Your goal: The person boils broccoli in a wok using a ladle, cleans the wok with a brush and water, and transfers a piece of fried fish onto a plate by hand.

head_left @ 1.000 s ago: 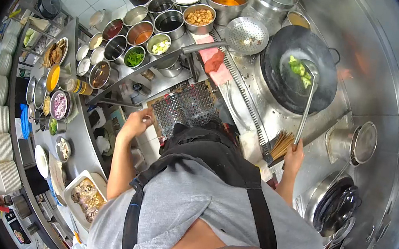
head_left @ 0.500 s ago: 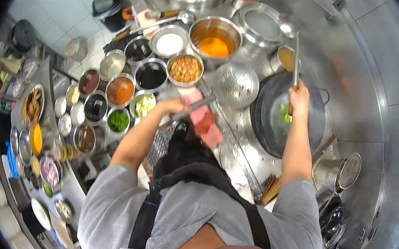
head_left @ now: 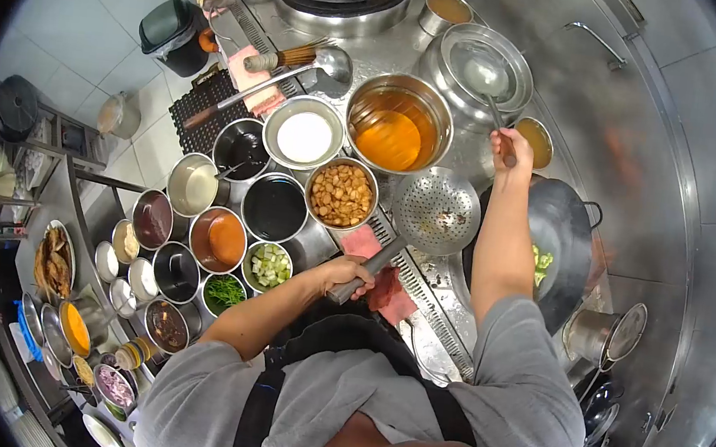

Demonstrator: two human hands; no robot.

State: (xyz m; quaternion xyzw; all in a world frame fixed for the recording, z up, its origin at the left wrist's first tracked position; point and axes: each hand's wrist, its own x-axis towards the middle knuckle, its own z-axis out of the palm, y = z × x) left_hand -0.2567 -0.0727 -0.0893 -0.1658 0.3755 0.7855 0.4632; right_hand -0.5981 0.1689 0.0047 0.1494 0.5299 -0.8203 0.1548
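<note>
The left hand (head_left: 345,276) has its fingers (head_left: 359,286) wrapped around the broad, flat grey handle of a perforated metal strainer (head_left: 426,203); the strainer's shallow round bowl is dotted with small holes and a few dark and reddish scraps, and it lies between the bowl of brown chunks (head_left: 342,194) and the wok (head_left: 564,236). The right hand (head_left: 515,151) has its fingers closed on the brown grip of a ladle (head_left: 494,109), whose thin metal shaft slants into a wide, round-rimmed steel pot (head_left: 525,82) holding cloudy liquid, with the ladle's rounded bowl inside it. Just beside that hand is a small metal container (head_left: 545,140) of yellowish-brown liquid. The wok is dark, smooth and deeply curved, with a loop handle at its rim; green vegetable pieces (head_left: 540,264) lie inside, partly hidden by the right forearm. A tall, shiny pot of orange liquid (head_left: 446,132) stands near the strainer on the stainless-steel tabletop (head_left: 380,60), next to a metal bowl of white contents (head_left: 273,133). Closer to the left forearm are round metal tubs: glossy black liquid (head_left: 275,208), smooth orange sauce (head_left: 224,237), pale green and white cubes (head_left: 271,265) and finely cut greens (head_left: 223,292). Folded pink cloths (head_left: 395,304) lie along a toothed metal strip (head_left: 429,296) below the strainer. Farther off, a bristly brush (head_left: 292,57) rests beside a second ladle (head_left: 335,63) with a long handle.
</note>
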